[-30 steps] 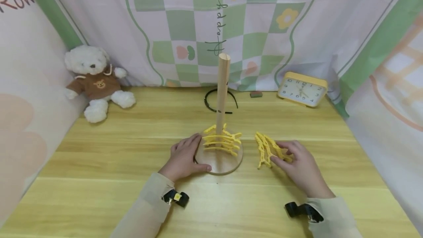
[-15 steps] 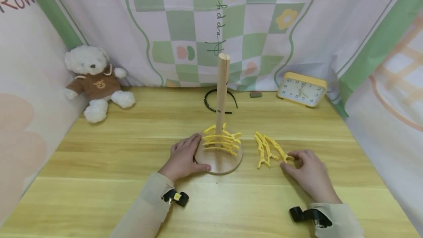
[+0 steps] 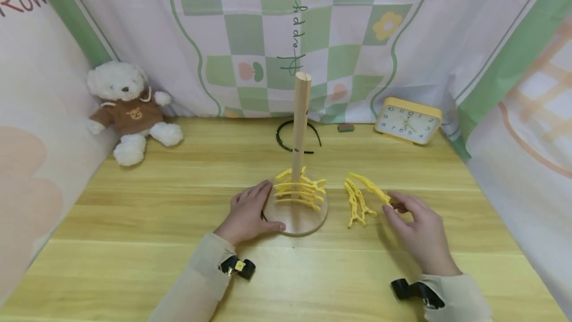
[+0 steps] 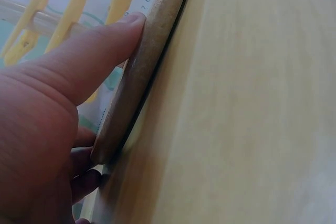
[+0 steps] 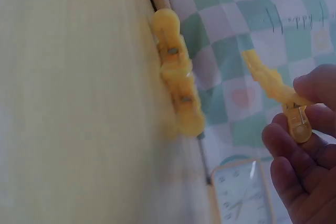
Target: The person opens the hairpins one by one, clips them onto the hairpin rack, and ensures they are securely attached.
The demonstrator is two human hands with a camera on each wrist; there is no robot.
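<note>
A wooden stand has a round base [image 3: 295, 223] and an upright post [image 3: 301, 118]. Several yellow hair clips [image 3: 298, 194] sit low around the post. My left hand [image 3: 247, 216] grips the left side of the base, its thumb on the rim [image 4: 139, 82] and its fingertips at the edge. To the right of the stand, my right hand [image 3: 422, 235] pinches one yellow alligator hair clip [image 5: 273, 83] by its wide end, between thumb and fingers, held up off the table. Beside it, a pair of yellow clips [image 3: 356, 202] lies on the wood.
Behind the post lies a black headband [image 3: 279, 138], near a small grey and red block [image 3: 346, 127]. A yellow clock [image 3: 407, 122] stands at the back right. A white plush bear [image 3: 129, 113] sits at the back left against the curtain.
The right hand moved right along the loose clips, took one by its wide end and raised it away from the others. The left hand and the stand have stayed put.
</note>
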